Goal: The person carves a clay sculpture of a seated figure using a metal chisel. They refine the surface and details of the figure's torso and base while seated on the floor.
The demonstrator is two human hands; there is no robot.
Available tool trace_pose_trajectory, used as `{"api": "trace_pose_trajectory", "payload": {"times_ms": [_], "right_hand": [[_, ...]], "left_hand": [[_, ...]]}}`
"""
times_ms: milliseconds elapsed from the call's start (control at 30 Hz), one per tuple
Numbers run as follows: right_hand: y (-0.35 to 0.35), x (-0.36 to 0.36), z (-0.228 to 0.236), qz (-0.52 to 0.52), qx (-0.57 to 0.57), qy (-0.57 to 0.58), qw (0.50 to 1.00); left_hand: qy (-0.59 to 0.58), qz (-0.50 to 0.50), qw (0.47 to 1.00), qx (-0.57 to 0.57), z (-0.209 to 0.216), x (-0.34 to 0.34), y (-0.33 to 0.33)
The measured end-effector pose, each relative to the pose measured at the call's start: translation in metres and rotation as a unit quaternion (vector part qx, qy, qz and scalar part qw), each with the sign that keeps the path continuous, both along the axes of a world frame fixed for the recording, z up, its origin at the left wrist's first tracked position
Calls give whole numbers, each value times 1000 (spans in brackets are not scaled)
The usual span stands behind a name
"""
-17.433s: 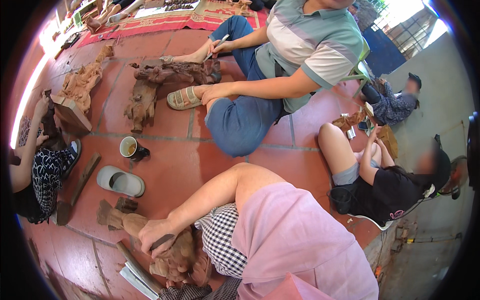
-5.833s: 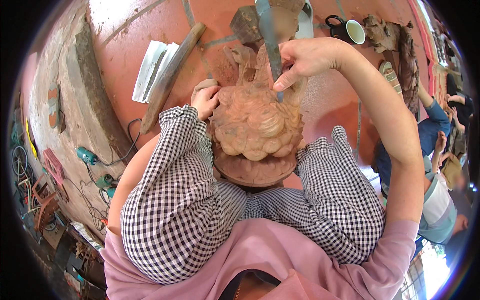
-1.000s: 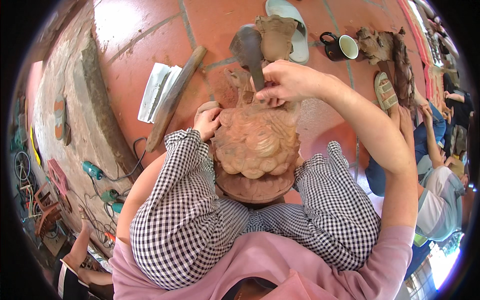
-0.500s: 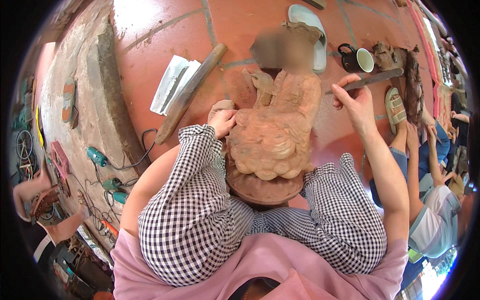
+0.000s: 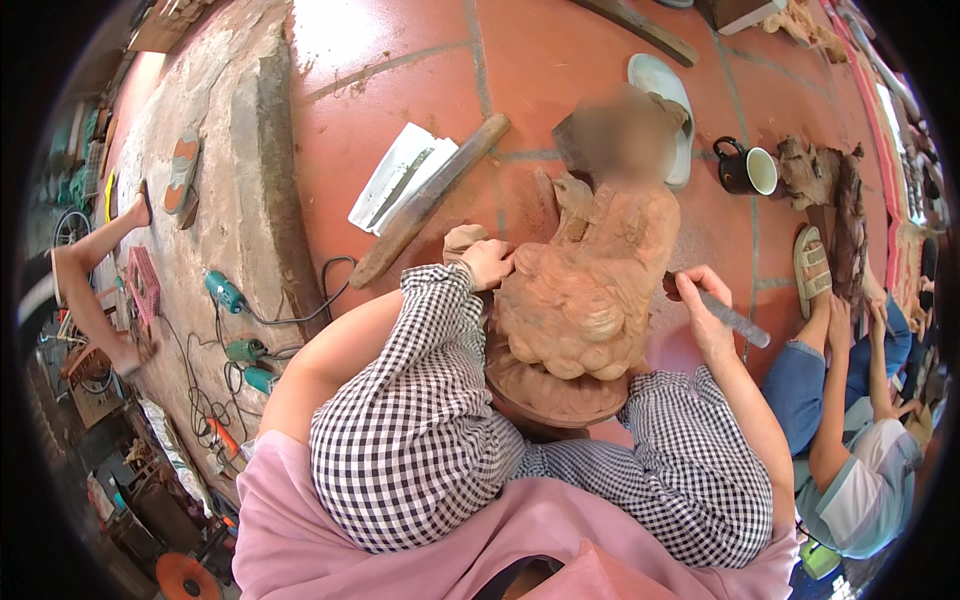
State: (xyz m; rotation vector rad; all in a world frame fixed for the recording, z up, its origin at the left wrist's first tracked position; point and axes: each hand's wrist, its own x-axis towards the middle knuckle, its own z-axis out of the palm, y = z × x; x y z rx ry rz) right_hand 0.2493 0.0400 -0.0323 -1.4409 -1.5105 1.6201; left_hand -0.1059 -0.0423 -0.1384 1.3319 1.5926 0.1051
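A reddish-brown carved statue (image 5: 570,310), apparently wood, stands between my knees on its round base (image 5: 555,400). Its far upper end is blurred. My left hand (image 5: 488,264) lies against the statue's left side, fingers bent onto its edge; the fingertips are partly hidden. Apart from the statue, on its right, my right hand (image 5: 708,308) is closed round a long grey file (image 5: 738,322). The file's wider end points right and toward me, and its dark end sits near the statue's side.
A wooden bar (image 5: 430,200) lies beside white paper (image 5: 395,180). Beyond the statue are a pale tray (image 5: 680,150), a black mug (image 5: 748,168) and rough wood pieces (image 5: 850,200). Corded green power tools (image 5: 225,290) lie at left. A person sits at right, near a sandal (image 5: 812,262).
My right hand has come down toward me, and the file has swung from pointing up-right to down-right. The whole view has shifted. My left hand stays on the statue.
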Motion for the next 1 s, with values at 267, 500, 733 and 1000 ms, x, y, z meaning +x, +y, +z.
{"api": "trace_pose_trajectory", "payload": {"times_ms": [267,500,733,1000], "right_hand": [[-13,-11,12,16,-53,-43,998],[-23,-17,1,-39,-56,16,998],[-28,-40,11,-76,-77,87,990],[-32,-40,11,-57,-9,-27,998]], "left_hand": [[-28,34,987,-152,36,-5,14],[-212,313,879,-290,56,24,11],[-270,253,888,-272,31,16,-5],[-397,396,773,-296,72,28,-10]]}}
